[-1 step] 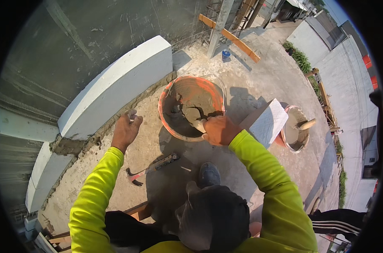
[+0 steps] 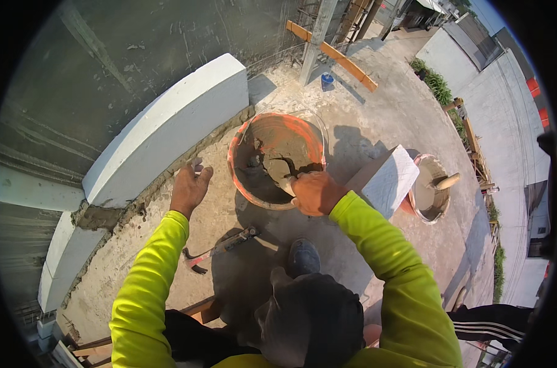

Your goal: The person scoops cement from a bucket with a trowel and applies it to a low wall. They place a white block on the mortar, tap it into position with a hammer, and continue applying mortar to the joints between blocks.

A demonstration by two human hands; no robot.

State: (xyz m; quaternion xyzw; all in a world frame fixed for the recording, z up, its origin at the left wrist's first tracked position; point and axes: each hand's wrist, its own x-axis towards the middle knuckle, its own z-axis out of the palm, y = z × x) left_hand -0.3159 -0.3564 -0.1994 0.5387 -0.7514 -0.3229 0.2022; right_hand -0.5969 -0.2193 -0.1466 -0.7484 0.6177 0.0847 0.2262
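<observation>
An orange bucket (image 2: 234, 178) of wet grey mortar (image 2: 284, 144) stands on the concrete ahead of me. My right hand (image 2: 318, 193) is closed around the pale handle of a trowel (image 2: 287, 184) at the bucket's near right rim. The trowel's blade is down in the mortar and mostly hidden. To the left of the bucket, my left hand (image 2: 190, 187) hovers with nothing visible in it, thumb apart from the loosely curled, grey-smeared fingers. Beyond it, a long white block (image 2: 174, 126) sits against the wall on a mortar bed.
A claw hammer (image 2: 220, 248) lies on the floor near my shoe (image 2: 304, 256). Right of the bucket are a white block (image 2: 392, 181) and a second bucket (image 2: 443, 211) with a wooden-handled tool. A blue cup (image 2: 327, 81) stands by a post with an orange board (image 2: 346, 61).
My left hand and forearm have shifted slightly to the right. My right hand keeps its hold on the trowel in the bucket, a touch lower in view.
</observation>
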